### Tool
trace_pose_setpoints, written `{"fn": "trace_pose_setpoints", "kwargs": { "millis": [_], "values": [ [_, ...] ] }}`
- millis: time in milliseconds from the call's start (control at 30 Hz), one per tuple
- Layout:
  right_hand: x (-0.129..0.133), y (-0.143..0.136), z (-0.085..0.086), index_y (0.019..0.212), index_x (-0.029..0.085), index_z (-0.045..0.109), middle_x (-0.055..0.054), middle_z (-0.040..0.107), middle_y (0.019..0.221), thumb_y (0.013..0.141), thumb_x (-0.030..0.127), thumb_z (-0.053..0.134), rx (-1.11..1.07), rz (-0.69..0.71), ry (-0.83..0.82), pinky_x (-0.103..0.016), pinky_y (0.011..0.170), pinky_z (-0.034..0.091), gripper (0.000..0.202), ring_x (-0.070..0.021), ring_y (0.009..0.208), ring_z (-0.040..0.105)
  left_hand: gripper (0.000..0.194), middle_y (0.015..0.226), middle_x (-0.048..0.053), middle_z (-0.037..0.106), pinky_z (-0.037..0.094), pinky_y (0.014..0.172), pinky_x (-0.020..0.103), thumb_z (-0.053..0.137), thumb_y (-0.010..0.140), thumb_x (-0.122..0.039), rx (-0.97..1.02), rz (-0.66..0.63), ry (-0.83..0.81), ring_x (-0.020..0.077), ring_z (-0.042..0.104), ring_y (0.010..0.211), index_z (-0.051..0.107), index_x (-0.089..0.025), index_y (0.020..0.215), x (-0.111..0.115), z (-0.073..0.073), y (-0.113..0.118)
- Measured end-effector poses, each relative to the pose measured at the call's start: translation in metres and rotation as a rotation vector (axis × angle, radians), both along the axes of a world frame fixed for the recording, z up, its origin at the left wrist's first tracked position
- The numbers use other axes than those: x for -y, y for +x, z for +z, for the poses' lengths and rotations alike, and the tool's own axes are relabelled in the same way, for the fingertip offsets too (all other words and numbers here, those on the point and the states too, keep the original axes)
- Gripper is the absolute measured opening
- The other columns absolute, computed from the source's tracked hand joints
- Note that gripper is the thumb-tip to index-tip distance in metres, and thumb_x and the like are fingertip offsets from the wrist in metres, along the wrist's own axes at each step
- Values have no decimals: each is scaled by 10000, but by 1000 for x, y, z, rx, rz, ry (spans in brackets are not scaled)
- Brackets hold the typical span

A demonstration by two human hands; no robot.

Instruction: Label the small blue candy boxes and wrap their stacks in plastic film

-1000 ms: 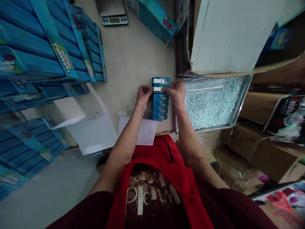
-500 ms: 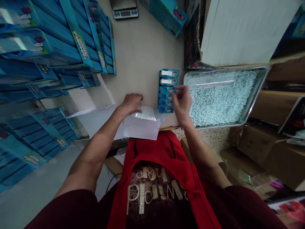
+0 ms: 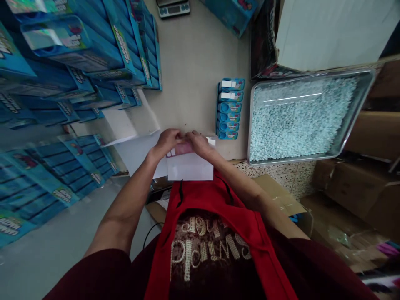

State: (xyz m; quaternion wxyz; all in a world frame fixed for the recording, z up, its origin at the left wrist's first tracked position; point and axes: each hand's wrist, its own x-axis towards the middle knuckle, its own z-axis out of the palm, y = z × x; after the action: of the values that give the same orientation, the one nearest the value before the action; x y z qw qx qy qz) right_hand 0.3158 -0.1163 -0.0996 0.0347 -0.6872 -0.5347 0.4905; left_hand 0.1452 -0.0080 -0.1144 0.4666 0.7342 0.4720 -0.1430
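**Left hand (image 3: pixel 170 141) and right hand (image 3: pixel 199 143) meet over a pink strip (image 3: pixel 184 149) at the worktop's (image 3: pixel 190 62) near edge**

The pink strip lies along the upper part of a white sheet (image 3: pixel 191 167), whose lower part reaches out over the worktop's near edge, in front of the person's red apron (image 3: pixel 203 193). Both hands touch the strip's far side, fingers bent inward and fingertips close together. Whether either hand pinches it cannot be told, as the fingers hide the contact.

More white papers (image 3: pixel 134 152) lie just left of the sheet, partly behind the left forearm. Right of the right hand, near the same edge, six small blue boxes (image 3: pixel 229 117) stand in a row running toward the far edge; the two farthest carry white labels (image 3: pixel 228 84). Beside the row, along the near edge, sits a metal tray (image 3: pixel 300 161) of pale blue pellets (image 3: pixel 296 121), with a large white box (image 3: pixel 331 37) beyond it. Blue packs (image 3: pixel 96 46) are stacked along the worktop's left side, and a scale (image 3: pixel 174 9) sits toward the far edge.
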Motion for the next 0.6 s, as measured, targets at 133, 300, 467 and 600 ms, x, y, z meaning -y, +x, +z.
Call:
{"fn": "trace_pose_setpoints", "kwargs": {
  "millis": [133,300,467,600],
  "values": [
    [4,8,-9,1228,190,784,-111,759,1262,1099,227,515,11,-38,13,-340,884,542,301,-240,1048,727,97,714,26,734,482,697,297,823,710,-321,26,221,-95,212,661,719,771,-242,732,1,11,-24],
    [5,-1,0,1411,172,719,-165,703,1416,1101,214,508,72,-72,117,-397,1063,507,377,-292,1246,652,154,656,10,722,538,622,275,782,685,-298,69,569,-326,174,651,604,773,-189,794,9,22,-33],
    [2,-35,12,1559,146,613,-177,657,1533,1117,191,381,86,45,194,-492,1162,456,501,-354,1318,572,212,656,10,713,535,588,269,782,663,-326,98,647,-304,170,638,599,776,-182,819,18,26,-29],
    [16,-55,13,1649,103,497,-194,509,1702,1072,81,310,58,73,205,-504,1244,393,607,-352,1449,508,213,645,5,691,556,594,281,766,635,-319,79,789,-325,170,639,600,727,-176,788,22,25,-28]
  ]
}}
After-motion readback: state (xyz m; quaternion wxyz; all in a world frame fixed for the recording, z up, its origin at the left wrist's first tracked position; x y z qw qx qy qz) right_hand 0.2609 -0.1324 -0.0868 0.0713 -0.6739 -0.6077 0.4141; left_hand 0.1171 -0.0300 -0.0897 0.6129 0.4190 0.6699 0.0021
